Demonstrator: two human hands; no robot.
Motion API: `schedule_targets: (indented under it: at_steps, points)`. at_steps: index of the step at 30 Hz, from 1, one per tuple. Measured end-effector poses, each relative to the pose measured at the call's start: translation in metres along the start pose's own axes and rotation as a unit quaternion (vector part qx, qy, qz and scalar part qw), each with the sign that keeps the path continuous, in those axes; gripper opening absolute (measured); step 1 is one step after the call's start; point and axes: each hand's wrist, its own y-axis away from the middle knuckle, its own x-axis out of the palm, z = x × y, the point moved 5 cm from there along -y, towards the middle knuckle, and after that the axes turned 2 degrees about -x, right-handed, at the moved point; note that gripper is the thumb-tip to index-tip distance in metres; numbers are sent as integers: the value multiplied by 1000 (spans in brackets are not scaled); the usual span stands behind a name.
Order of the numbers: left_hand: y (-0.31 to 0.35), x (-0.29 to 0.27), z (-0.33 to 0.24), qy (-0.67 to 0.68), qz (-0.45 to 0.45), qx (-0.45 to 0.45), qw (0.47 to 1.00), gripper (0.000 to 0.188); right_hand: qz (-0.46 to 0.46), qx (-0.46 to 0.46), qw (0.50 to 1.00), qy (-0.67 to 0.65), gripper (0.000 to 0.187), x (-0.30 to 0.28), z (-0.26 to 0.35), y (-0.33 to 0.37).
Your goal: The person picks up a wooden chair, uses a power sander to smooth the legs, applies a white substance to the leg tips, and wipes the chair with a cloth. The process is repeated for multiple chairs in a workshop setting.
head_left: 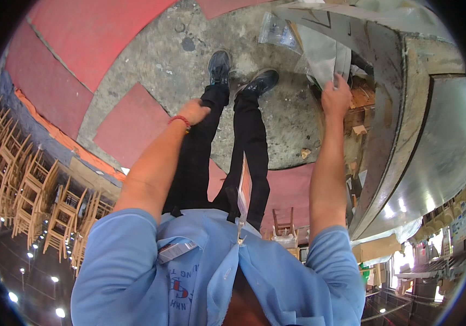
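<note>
Right hand (335, 98) raised to grey sheet (320, 54) hanging off edge of curved metal counter (407, 141) — fingers pinched on its lower edge. Left hand (194, 112) down at left thigh of black trousers (246, 146), fingers curled loosely, holding nothing visible; red cord on wrist. Clear plastic bag (277, 30) on concrete floor (157, 60) just beyond sheet, wood scraps (360, 100) under counter. Best handling, as judged: keep grip close to sheet's edge, pull evenly and slowly — avoid snagging on counter rim; keep feet clear of bag. Stacked wooden chairs (26, 185) well apart, left.
</note>
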Motion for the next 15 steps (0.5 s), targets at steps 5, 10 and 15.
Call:
schedule_targets:
  at_steps: [5, 10, 15]
  points:
    - [3, -42, 48, 67, -59, -13, 996, 57, 153, 46, 983, 86, 47, 61, -28, 3]
    - [28, -75, 26, 124, -102, 76, 984, 48, 77, 70, 993, -48, 44, 27, -13, 66]
    - [74, -97, -50, -2, -116, 108, 987, 45, 204, 166, 947, -182, 34, -2, -9, 252]
